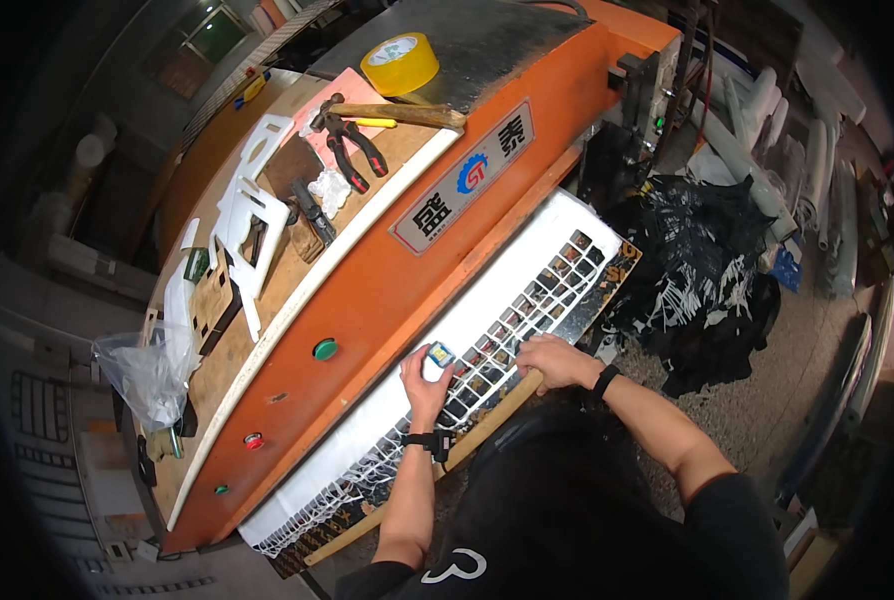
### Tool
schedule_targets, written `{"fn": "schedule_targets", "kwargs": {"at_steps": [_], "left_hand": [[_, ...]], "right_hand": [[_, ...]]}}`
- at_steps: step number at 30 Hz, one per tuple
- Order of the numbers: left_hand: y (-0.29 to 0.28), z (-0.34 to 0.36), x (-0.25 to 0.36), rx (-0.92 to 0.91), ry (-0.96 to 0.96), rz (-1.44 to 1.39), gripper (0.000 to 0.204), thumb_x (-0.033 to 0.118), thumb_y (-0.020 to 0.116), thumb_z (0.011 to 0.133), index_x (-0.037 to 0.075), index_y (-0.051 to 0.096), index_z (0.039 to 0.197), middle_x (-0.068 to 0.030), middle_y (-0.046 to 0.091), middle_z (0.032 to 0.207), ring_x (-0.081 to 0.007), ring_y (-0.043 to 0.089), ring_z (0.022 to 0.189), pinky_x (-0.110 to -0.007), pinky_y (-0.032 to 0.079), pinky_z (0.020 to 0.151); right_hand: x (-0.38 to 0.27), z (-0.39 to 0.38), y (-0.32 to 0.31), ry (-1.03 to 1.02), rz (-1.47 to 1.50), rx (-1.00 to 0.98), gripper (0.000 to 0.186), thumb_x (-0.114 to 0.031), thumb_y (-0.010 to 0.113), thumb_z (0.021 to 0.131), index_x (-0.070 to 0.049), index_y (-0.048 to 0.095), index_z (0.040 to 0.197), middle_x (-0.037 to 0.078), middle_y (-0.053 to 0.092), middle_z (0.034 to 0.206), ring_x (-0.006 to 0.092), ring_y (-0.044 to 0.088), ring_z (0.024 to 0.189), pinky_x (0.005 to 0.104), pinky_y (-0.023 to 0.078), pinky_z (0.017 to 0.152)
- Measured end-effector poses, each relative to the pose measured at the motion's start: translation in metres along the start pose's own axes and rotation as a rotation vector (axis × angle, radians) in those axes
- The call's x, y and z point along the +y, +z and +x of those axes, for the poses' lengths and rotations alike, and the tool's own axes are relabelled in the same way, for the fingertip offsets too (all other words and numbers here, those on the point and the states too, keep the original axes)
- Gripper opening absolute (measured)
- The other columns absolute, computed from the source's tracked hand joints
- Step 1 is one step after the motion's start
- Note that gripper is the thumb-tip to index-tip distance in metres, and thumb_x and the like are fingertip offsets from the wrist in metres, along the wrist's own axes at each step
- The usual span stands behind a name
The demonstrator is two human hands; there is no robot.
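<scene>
My left hand (pixel 426 387) is closed around a small blue-rimmed block (pixel 440 354) with a pale yellowish face, pinched between thumb and fingers over a white sheet (pixel 502 265). Along the sheet's near side runs a white lattice (pixel 535 308) of cut strips with gaps between them. At the lattice's near edge, my right hand (pixel 559 362) is curled with its fingers bent down; what they grip is hidden. Close by its thumb lies the end of a long wooden bar (pixel 502 415) that runs along the near edge. A dark wristband is on each wrist.
Behind the sheet stands an orange machine (pixel 367 310) with green and red buttons. Its top bears yellow tape (pixel 400 64), a hammer (pixel 397 112), pliers (pixel 352 150), white cut pieces (pixel 237 225) and a clear bag (pixel 152 370). A black scrap heap (pixel 702 270) lies to the right.
</scene>
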State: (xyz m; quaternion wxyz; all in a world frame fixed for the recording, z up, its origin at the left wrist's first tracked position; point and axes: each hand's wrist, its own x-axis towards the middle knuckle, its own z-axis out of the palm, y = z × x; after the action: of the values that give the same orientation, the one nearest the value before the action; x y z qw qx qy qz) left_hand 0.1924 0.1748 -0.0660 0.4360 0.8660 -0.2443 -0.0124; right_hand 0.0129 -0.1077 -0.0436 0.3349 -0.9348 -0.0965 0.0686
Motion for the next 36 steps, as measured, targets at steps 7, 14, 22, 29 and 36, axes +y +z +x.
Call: {"fn": "schedule_targets", "kwargs": {"at_steps": [7,14,22,29,36], "left_hand": [[-0.006,0.02,-0.011,-0.033,0.01,0.049,0.063,0.012,0.095,0.082,-0.001,0.069,0.138,-0.0176,0.07,0.131,-0.0284,0.07,0.123,-0.039,0.055,0.111],[-0.023,0.036,0.01,-0.043,-0.023,-0.003,0.068,0.027,0.097,0.081,-0.005,0.069,0.134,-0.0256,0.076,0.13,-0.0404,0.073,0.122,-0.044,0.055,0.106],[-0.089,-0.019,-0.001,0.155,0.099,0.418,0.053,0.025,0.096,0.081,-0.006,0.074,0.118,-0.0238,0.079,0.104,-0.0405,0.075,0.094,-0.044,0.059,0.087],[-0.227,-0.084,-0.056,1.015,-0.473,0.267,0.063,0.032,0.08,0.103,-0.005,0.057,0.149,-0.0248,0.06,0.15,-0.0313,0.06,0.135,-0.04,0.046,0.114],[-0.404,-0.077,-0.073,1.249,-0.417,0.21,0.1,0.064,0.048,0.112,-0.012,0.021,0.17,-0.0276,0.014,0.182,-0.0388,0.016,0.169,-0.042,0.01,0.138]], "right_hand": [[0.013,0.024,0.002,0.013,0.014,0.007,0.054,-0.025,0.103,0.058,-0.017,0.071,0.101,0.002,0.066,0.107,0.0297,0.063,0.116,0.0446,0.048,0.099],[0.005,0.048,-0.007,0.082,-0.044,-0.017,0.057,-0.027,0.104,0.058,-0.016,0.073,0.104,0.002,0.068,0.113,0.0302,0.063,0.121,0.0443,0.048,0.103],[-0.054,0.072,-0.025,0.14,-0.114,0.03,0.056,-0.036,0.1,0.07,-0.009,0.076,0.112,0.012,0.069,0.124,0.034,0.064,0.126,0.0467,0.051,0.107],[-0.161,0.148,-0.046,-0.347,0.061,0.372,0.014,-0.015,0.069,0.098,-0.001,0.068,0.101,0.016,0.066,0.109,0.0376,0.067,0.108,0.048,0.055,0.098],[-0.221,0.192,-0.069,-0.507,0.076,0.441,0.012,-0.005,0.066,0.096,-0.001,0.063,0.107,0.015,0.061,0.106,0.0358,0.064,0.102,0.0466,0.052,0.095]]}}
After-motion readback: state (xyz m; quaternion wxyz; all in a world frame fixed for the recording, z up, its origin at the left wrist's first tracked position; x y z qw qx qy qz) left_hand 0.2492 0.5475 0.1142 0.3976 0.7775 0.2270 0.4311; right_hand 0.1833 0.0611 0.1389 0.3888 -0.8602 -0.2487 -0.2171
